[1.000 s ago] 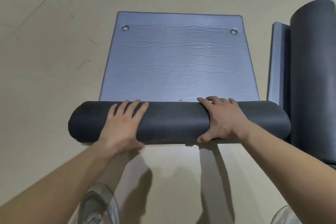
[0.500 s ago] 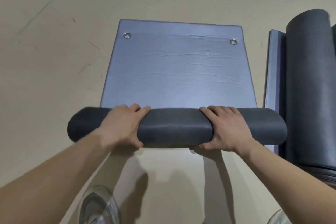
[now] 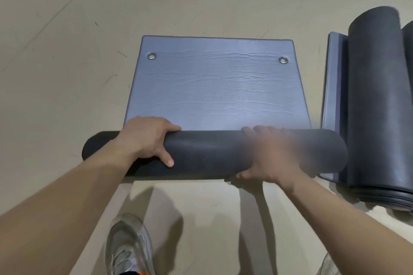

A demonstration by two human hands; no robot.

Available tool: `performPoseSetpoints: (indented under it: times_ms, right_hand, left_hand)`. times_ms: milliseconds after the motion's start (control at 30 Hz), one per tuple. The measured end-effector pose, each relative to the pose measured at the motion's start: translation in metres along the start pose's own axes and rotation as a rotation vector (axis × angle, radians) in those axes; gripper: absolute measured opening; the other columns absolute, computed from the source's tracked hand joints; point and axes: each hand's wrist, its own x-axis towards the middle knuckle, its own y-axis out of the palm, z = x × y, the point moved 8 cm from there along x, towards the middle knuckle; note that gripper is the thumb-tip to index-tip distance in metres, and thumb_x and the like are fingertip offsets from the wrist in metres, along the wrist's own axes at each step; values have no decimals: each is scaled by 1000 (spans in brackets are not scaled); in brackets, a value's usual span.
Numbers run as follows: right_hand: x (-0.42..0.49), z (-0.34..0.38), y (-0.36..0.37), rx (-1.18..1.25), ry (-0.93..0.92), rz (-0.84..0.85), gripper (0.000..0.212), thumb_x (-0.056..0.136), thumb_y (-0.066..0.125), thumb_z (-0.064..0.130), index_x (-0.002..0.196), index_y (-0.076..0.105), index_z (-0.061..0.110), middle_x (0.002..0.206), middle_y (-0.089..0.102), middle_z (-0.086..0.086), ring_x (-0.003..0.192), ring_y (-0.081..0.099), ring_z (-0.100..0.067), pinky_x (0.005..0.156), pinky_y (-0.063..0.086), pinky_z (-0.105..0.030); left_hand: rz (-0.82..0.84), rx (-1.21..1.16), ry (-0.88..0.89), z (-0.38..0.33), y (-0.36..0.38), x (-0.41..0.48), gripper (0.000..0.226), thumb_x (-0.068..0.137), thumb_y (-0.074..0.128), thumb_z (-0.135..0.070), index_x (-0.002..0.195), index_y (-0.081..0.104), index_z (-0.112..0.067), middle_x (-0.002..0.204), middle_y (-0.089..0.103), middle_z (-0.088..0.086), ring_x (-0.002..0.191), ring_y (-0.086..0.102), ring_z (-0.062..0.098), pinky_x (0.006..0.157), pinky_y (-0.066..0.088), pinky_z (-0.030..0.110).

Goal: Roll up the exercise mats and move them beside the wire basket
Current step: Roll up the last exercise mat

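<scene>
A grey-blue exercise mat (image 3: 214, 87) lies on the floor, its far end flat with two metal eyelets. Its near part is wound into a dark roll (image 3: 207, 154) lying crosswise in front of me. My left hand (image 3: 147, 138) grips the left part of the roll, fingers curled over its far side and thumb on the near face. My right hand (image 3: 268, 154), blurred by motion, wraps the right part of the roll, thumb underneath at the near edge. No wire basket is in view.
A second mat (image 3: 375, 100), rolled and dark, lies lengthwise at the right on a flat grey mat edge (image 3: 335, 87), close to the roll's right end. Beige floor (image 3: 67, 51) surrounds the mats. My left shoe (image 3: 127, 245) stands below the roll.
The roll has advanced away from me over the flat mat, leaving less of it unrolled. Both hands moved over the top of the roll and re-gripped it.
</scene>
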Motion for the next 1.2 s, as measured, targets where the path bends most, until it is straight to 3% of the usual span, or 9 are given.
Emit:
performPoseSetpoints:
  times_ms: [100, 200, 367, 500, 833, 900, 1000, 1133, 1200]
  right_hand:
    - [33, -10, -12, 36, -39, 79, 131, 40, 57, 94, 154, 23, 39, 146, 47, 4, 131, 48, -26, 114, 29, -49]
    - [44, -16, -16, 67, -95, -29, 126, 46, 58, 95, 154, 30, 35, 149, 43, -1, 137, 42, -28, 118, 26, -51]
    - [31, -20, 17, -103, -88, -164, 149, 40, 58, 98, 160, 25, 17, 160, 30, -22, 148, 28, -46, 119, 18, -63]
    - [73, -30, -2, -120, -103, -181, 142, 38, 72, 88, 156, 30, 21, 152, 43, -16, 138, 41, -41, 114, 30, -59]
    - [42, -23, -11, -70, -195, 158, 136, 41, 65, 86, 155, 15, 32, 141, 46, 4, 129, 49, -25, 114, 32, -44]
    - [8, -18, 5, -59, -141, 135, 150, 37, 59, 90, 162, 5, 26, 148, 42, -3, 136, 43, -29, 120, 25, -52]
    - [-20, -8, 15, -72, -111, 11, 149, 35, 61, 95, 161, 22, 26, 149, 47, -12, 136, 46, -36, 115, 32, -55]
    - [28, -17, -15, 23, -131, 164, 131, 45, 68, 86, 157, 20, 39, 148, 47, 3, 132, 49, -24, 112, 35, -45]
    - [53, -24, -28, 89, -114, 285, 134, 45, 76, 83, 159, 18, 40, 147, 49, 7, 130, 50, -23, 109, 39, -42]
  left_hand:
    - [-432, -19, -145, 4, 4, -29, 85, 82, 51, -80, 153, 42, -33, 159, 44, -1, 142, 43, 31, 114, 35, 54]
    - [-263, -21, -226, 0, 44, -22, 133, 61, 42, -99, 164, -1, -27, 172, 0, 4, 157, -4, 36, 123, -3, 58]
    - [-156, -115, -95, 29, 5, 55, 148, 39, 42, -109, 163, 8, -35, 171, 15, -5, 157, 11, 26, 126, 7, 52]
    - [-317, -19, -6, 21, -2, 57, 139, 46, 33, -109, 161, 21, -31, 166, 28, 0, 152, 25, 27, 123, 15, 54]
    - [-15, 91, 66, -11, 16, 15, 114, 39, 66, -88, 135, 36, -33, 114, 53, -9, 97, 55, 22, 82, 48, 40]
    - [89, 37, 89, -10, 24, 8, 115, 38, 72, -86, 136, 38, -37, 115, 55, -12, 103, 58, 20, 85, 50, 39]
    - [188, -116, 46, -2, 14, 11, 121, 37, 83, -80, 143, 39, -41, 129, 59, -16, 117, 59, 17, 97, 49, 41]
    - [-129, -191, -22, -3, -8, -5, 138, 48, 82, -79, 161, 17, -35, 153, 47, -5, 139, 44, 25, 116, 34, 39]
    - [-173, -34, 7, -22, 2, -20, 148, 48, 73, -88, 162, -4, -34, 168, 19, 1, 153, 18, 31, 124, 17, 48]
